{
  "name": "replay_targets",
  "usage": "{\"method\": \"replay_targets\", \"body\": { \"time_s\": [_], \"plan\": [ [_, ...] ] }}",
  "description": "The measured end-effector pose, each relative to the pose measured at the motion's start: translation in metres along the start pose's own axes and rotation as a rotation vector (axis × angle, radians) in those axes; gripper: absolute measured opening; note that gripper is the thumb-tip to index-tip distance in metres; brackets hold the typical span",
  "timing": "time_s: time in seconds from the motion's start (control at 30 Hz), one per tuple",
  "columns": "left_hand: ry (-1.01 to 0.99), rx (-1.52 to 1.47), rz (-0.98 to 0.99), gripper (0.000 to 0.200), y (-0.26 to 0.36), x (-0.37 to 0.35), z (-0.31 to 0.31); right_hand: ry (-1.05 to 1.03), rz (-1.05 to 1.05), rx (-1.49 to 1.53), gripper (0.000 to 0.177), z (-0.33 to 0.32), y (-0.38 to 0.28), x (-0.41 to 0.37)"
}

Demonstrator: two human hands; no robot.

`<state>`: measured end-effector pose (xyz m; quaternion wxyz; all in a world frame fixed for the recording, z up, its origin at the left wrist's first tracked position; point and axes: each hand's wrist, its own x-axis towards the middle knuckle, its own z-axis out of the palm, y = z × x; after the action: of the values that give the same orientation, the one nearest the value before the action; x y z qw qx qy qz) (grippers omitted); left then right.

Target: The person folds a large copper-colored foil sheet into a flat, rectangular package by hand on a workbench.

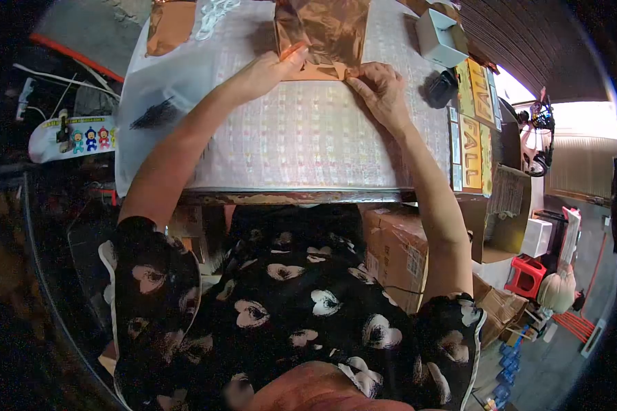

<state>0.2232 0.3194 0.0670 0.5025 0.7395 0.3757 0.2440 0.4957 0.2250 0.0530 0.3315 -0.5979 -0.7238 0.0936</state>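
A shiny copper-coloured foil bag point(325, 31) lies flat on the cloth-covered table point(301, 151), with its near edge toward me. My left hand point(277, 68) is closed on the bag's near left corner, where an orange-tinted fold shows by the fingers. At the near right corner, my right hand point(380, 85) pinches the edge between thumb and fingers. Another copper-coloured piece point(171, 27) rests at the table's far left, beside a white stringy bundle point(216, 15).
A clear plastic sheet point(144, 89) covers the table's left side. On the right are an open white box point(440, 40), a black object point(441, 89) and yellow boxes point(472, 154). Cardboard boxes point(394, 246) stand below the table's front edge.
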Motion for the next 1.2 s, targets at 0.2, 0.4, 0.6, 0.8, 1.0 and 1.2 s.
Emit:
{"method": "replay_targets", "body": {
  "time_s": [0.2, 0.4, 0.6, 0.8, 1.0, 1.2],
  "plan": [
    [-0.095, 0.087, -0.101, 0.068, 0.005, 0.012, -0.018, -0.001, -0.015, -0.073, 0.026, 0.000, 0.000, 0.000],
    [-0.170, 0.106, -0.127, 0.070, 0.005, 0.019, -0.025, -0.034, -0.028, -0.066, 0.027, 0.000, 0.001, -0.002],
    [-0.165, 0.059, -0.093, 0.067, 0.022, 0.009, -0.021, -0.034, 0.044, -0.039, 0.024, 0.007, 0.003, -0.003],
    [-0.183, 0.214, -0.162, 0.063, -0.009, 0.018, -0.019, -0.031, 0.061, 0.022, 0.023, 0.008, 0.002, 0.002],
    [-0.043, 0.132, -0.044, 0.050, 0.021, 0.004, -0.009, -0.055, 0.053, 0.046, 0.025, 0.007, 0.003, 0.000],
    [-0.056, 0.146, -0.103, 0.051, 0.003, 0.017, -0.013, -0.059, 0.046, 0.035, 0.027, 0.002, -0.007, -0.004]
  ]
}}
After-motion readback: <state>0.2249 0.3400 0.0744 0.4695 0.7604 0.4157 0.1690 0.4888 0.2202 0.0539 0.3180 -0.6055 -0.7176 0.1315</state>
